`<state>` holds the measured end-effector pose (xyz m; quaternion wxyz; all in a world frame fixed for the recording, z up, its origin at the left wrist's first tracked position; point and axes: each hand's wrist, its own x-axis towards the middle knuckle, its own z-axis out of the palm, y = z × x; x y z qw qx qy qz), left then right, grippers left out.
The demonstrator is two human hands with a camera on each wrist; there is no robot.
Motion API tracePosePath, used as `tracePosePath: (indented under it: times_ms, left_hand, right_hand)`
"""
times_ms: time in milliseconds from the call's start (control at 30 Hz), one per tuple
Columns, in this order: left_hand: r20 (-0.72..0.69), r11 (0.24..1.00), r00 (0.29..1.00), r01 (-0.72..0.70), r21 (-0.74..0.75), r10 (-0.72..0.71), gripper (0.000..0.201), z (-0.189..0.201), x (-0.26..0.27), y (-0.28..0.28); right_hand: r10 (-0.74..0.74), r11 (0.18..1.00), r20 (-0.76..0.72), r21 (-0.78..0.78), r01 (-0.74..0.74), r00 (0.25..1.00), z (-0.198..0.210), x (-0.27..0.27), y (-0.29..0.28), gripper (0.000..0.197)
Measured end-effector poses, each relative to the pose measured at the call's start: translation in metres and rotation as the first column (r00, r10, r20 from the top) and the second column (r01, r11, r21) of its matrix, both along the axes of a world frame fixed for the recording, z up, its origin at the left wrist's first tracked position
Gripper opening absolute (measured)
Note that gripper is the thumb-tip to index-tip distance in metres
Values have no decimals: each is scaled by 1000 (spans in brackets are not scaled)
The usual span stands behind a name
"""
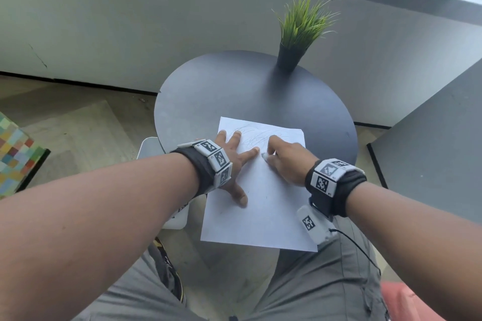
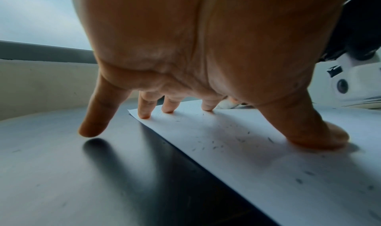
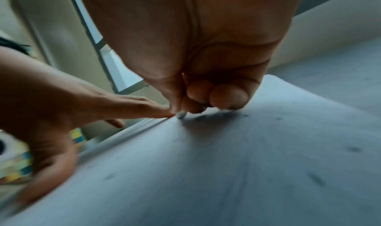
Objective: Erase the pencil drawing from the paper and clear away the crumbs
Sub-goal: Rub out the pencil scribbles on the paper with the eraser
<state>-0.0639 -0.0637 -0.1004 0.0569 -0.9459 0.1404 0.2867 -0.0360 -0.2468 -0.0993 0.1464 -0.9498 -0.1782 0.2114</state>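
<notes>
A white sheet of paper lies on the round dark table, with faint pencil scribbles near its far edge. My left hand lies spread on the sheet's left side, fingertips and thumb pressing it flat, the little finger off the paper. My right hand is curled and pinches a small white eraser, whose tip touches the paper next to my left index finger. Dark eraser crumbs are scattered over the sheet.
A potted green plant stands at the table's far edge. A grey panel leans on the right. A colourful patterned object sits on the floor at left, and a white stool is beneath the table's left edge.
</notes>
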Motion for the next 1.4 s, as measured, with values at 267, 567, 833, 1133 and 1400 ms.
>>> tracePosePath:
  times_ms: [267,567,833,1133,1400]
  left_hand:
    - [-14,1000,1000,4,9,-4,131,3,-1,-2]
    - [-11,1000,1000,8,11,-8,129,5,-1,-4]
    - [-25,1000,1000,8,9,-8,126,5,0,-3]
    - [-24,992,994,105,68,-103,130,8,12,10]
    - [91,995,994,69,-74,-62,125,-10,0,-1]
  right_hand:
    - [93,994,-18,-64,-94,996,-1,3,-4,20]
    - [188,980,-68,-54,-191,980,-3,-13,1,18]
    - [289,954,-137,-42,-297,947,3,-29,8,20]
    - [23,997,-8,-74,-24,1000,-4,-6,-4,23]
    - [112,986,26,-130,-107,993,-2,-4,7,22]
